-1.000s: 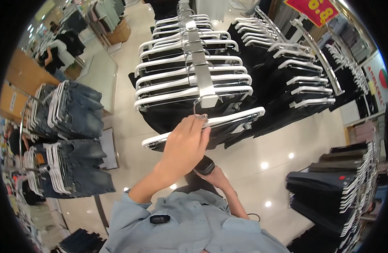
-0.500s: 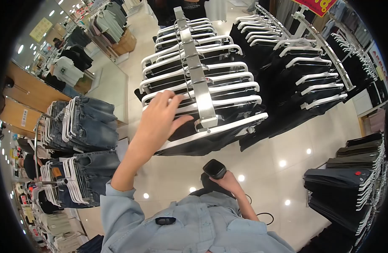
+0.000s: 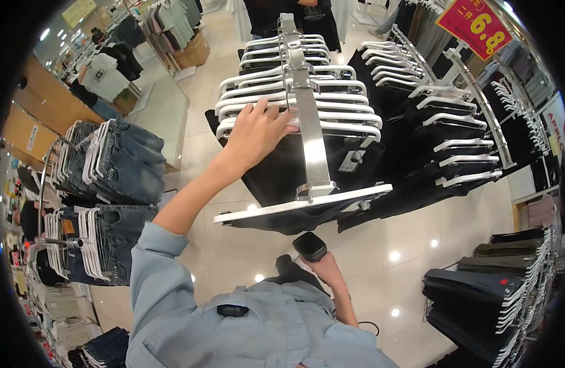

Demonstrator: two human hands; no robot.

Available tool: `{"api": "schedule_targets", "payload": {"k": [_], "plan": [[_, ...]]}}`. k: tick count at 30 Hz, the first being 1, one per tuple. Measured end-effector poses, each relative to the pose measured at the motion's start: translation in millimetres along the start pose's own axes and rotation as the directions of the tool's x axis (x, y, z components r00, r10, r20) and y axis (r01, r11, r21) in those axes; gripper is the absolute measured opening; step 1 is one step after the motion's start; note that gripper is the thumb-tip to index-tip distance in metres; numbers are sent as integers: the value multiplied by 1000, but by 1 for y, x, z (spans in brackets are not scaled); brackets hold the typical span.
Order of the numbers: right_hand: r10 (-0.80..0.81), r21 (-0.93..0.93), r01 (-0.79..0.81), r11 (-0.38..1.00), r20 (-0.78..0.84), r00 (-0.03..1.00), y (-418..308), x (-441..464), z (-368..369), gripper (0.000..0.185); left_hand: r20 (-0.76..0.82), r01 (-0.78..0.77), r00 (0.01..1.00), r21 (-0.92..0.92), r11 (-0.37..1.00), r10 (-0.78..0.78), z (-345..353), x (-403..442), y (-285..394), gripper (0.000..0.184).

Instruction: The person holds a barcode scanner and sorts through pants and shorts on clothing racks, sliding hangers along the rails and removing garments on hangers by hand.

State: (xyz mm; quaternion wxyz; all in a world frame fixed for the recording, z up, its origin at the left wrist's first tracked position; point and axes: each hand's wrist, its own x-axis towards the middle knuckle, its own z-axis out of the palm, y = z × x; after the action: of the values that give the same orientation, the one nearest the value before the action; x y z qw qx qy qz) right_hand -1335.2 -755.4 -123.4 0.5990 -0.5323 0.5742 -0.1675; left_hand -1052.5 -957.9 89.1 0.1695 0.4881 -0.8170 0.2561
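In the head view, touching bunched white plastic hangers [image 3: 350, 117] on the silver metal rail [image 3: 313, 147] with the left hand [image 3: 258, 132]; cannot tell whether clasping any. Gripping a boxy black handheld device [image 3: 310, 246] in the right hand [image 3: 324, 268]. Could tangle hangers by pulling several together, or knock the lone white front hanger [image 3: 245, 216] by raising the device.

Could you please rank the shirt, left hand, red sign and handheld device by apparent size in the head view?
Largest: shirt
Next: left hand and red sign, too alike to rank
Smallest: handheld device
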Motion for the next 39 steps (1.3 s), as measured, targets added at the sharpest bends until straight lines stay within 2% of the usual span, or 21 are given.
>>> {"api": "schedule_targets", "payload": {"k": [3,13,15,16,18,19,21,22,24,26,28,32,34,36,38,39], "plan": [[-88,27,91,996,-81,993,4,-4,-2,33,-29,28,999,8,1000,-27,17,7,-10,35],[-74,8,76,997,-134,988,12,-13,-7,33,-84,39,996,28,999,-37,34,20,-26,34],[79,-14,-80,997,-65,995,11,-12,-9,44,-102,48,994,5,999,-47,34,19,-26,35],[78,-6,-78,997,-63,995,13,-12,-6,44,-98,42,994,9,999,-41,34,18,-26,35],[-45,28,48,998,-106,993,15,-9,0,44,-72,68,995,-55,996,-72,32,18,-26,42],[-44,47,49,998,-107,993,12,-9,1,44,-64,51,996,-51,997,-55,30,18,-25,42],[11,-16,-12,1000,-84,996,8,-8,3,45,-117,155,976,-217,964,-183,22,19,-19,45],[20,21,-18,1000,-87,996,11,-5,6,45,-101,125,984,-214,969,-149,17,20,-15,45],[75,10,-74,997,-36,997,20,2,10,48,-47,166,982,-246,955,-182,6,22,-5,42],[73,56,-69,996,-58,996,22,3,17,48,-52,108,991,-268,957,-126,3,24,-2,36],[37,100,-28,995,-86,996,16,-3,19,44,80,266,963,-407,874,-256,4,21,1,43],[27,95,-19,995,-81,996,23,-7,20,44,-16,209,970,-452,867,-242,11,11,8,41],[67,38,-67,997,-8,998,27,-8,18,46,-12,232,964,-461,857,-267,11,9,13,38],[59,38,-58,998,-23,998,28,-11,16,46,-11,257,955,-468,845,-296,5,13,19,36],[53,31,-51,998,-35,998,29,-17,13,45,181,453,891,-333,827,-415,-12,26,24,30],[54,43,-53,998,-41,998,27,-20,12,44,263,517,854,-333,788,-449,-18,31,24,31]]}}
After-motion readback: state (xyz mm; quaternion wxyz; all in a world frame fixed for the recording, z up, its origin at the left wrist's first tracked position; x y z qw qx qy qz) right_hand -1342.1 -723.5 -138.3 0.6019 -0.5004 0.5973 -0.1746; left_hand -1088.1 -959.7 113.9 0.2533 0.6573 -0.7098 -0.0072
